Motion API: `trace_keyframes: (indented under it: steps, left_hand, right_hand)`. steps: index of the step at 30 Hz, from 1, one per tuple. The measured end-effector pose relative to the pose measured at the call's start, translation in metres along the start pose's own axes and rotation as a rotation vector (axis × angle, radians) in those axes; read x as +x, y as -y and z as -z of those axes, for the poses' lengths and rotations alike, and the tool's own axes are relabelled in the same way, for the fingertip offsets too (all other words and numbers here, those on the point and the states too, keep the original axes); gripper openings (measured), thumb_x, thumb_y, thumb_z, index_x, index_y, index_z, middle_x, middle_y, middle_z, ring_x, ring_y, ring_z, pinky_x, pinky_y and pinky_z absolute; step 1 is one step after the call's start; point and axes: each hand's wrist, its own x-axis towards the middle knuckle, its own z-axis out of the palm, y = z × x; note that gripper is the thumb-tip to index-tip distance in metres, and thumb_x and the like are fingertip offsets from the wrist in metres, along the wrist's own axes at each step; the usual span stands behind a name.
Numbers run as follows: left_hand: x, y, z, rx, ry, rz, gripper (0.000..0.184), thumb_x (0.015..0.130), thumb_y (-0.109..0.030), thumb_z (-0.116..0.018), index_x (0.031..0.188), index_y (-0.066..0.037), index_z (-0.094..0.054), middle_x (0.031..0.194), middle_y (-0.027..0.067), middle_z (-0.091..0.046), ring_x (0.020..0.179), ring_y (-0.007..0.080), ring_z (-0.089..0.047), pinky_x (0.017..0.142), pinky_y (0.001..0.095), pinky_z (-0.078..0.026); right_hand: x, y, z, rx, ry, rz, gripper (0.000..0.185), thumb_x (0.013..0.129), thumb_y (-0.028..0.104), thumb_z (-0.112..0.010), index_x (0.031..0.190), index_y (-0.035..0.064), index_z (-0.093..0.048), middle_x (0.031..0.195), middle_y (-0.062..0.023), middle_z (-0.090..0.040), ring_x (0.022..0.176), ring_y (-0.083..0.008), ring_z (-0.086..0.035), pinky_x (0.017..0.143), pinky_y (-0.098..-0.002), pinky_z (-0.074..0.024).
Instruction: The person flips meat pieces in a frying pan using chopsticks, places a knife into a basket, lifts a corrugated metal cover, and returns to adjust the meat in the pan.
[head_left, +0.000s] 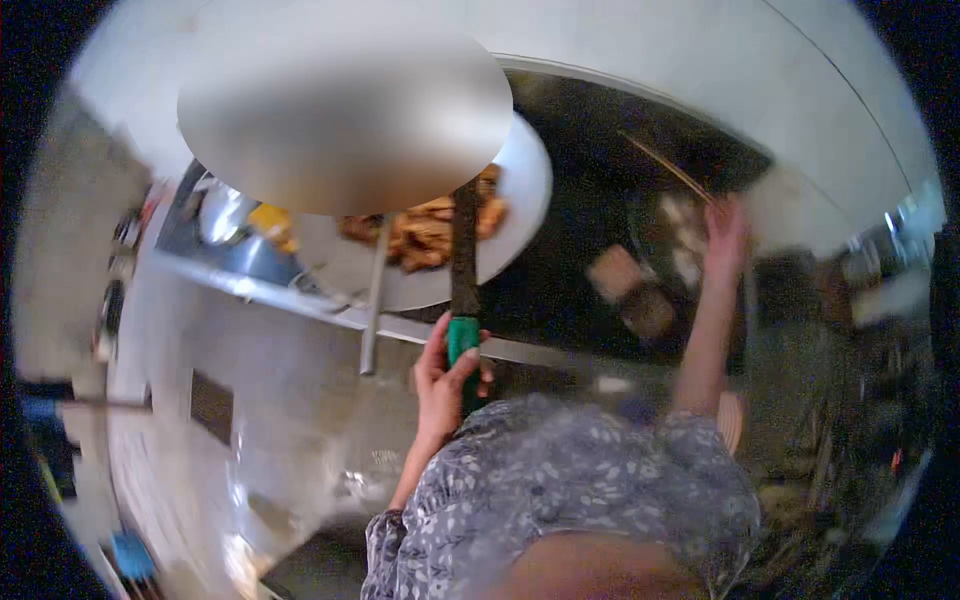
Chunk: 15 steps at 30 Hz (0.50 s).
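Observation:
My left hand [440,372] is wrapped round the green handle [463,345] of a long tool. Its dark, flat shaft [465,250] reaches over a wide, pale round pan [525,190], but a blurred oval hides the far end. Browned food pieces [425,238] lie in the pan beside the shaft. Off to the right, my right hand [728,235] grips a pair of thin chopsticks [665,165], tips pointing up and left. Just below and left of that hand are whitish pieces [685,240] in what looks like a dark round vessel, too blurred to make out.
Two squarish brownish blocks [630,290] sit on the dark cooktop [570,200]. A pale metal handle [375,310] sticks out past the counter's front edge. Something yellow [272,225] and a shiny metal bowl [222,215] stand left of the pan.

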Motion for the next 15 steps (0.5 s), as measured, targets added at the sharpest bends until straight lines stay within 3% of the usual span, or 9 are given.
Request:
trace_keyframes:
  steps: [3, 8, 11, 15]
  left_hand:
    - [-0.017, 0.010, -0.034, 0.084, 0.105, 0.034, 0.050, 0.079, 0.002, -0.047, 0.126, -0.005, -0.032, 0.099, 0.0128, -0.056, 0.057, 0.0124, -0.052, 0.044, 0.0226, -0.043]
    - [0.009, 0.012, -0.061, 0.163, 0.185, 0.064, 0.050, 0.079, 0.002, -0.048, 0.126, -0.005, -0.032, 0.099, 0.0132, -0.056, 0.056, 0.0125, -0.052, 0.043, 0.0220, -0.042]
    - [0.013, 0.015, -0.071, 0.158, 0.226, 0.063, 0.050, 0.079, 0.001, -0.048, 0.126, -0.005, -0.032, 0.099, 0.0131, -0.056, 0.056, 0.0127, -0.052, 0.042, 0.0217, -0.042]
    - [0.010, 0.019, -0.071, 0.161, 0.226, 0.050, 0.050, 0.079, 0.001, -0.048, 0.126, -0.006, -0.032, 0.099, 0.0131, -0.056, 0.056, 0.0130, -0.052, 0.042, 0.0218, -0.042]
  right_hand:
    - [-0.012, 0.070, 0.106, -0.062, -0.172, 0.102, 0.033, 0.082, 0.030, -0.055, 0.100, 0.0018, -0.054, 0.093, -0.0097, -0.057, 0.084, -0.0175, -0.056, 0.072, -0.0312, -0.0499]
    - [-0.040, 0.108, 0.159, -0.377, -0.245, 0.107, 0.026, 0.082, 0.025, -0.055, 0.093, 0.0020, -0.058, 0.088, -0.0074, -0.059, 0.079, -0.0165, -0.057, 0.069, -0.0308, -0.0507]
    - [-0.051, 0.108, 0.160, -0.491, -0.183, 0.132, 0.024, 0.082, 0.024, -0.055, 0.091, 0.0018, -0.059, 0.087, -0.0061, -0.059, 0.078, -0.0161, -0.057, 0.067, -0.0311, -0.0509]
    - [-0.068, 0.103, 0.144, -0.557, -0.159, -0.029, 0.024, 0.083, 0.024, -0.054, 0.093, 0.0025, -0.059, 0.090, -0.0051, -0.059, 0.081, -0.0155, -0.057, 0.067, -0.0306, -0.0508]
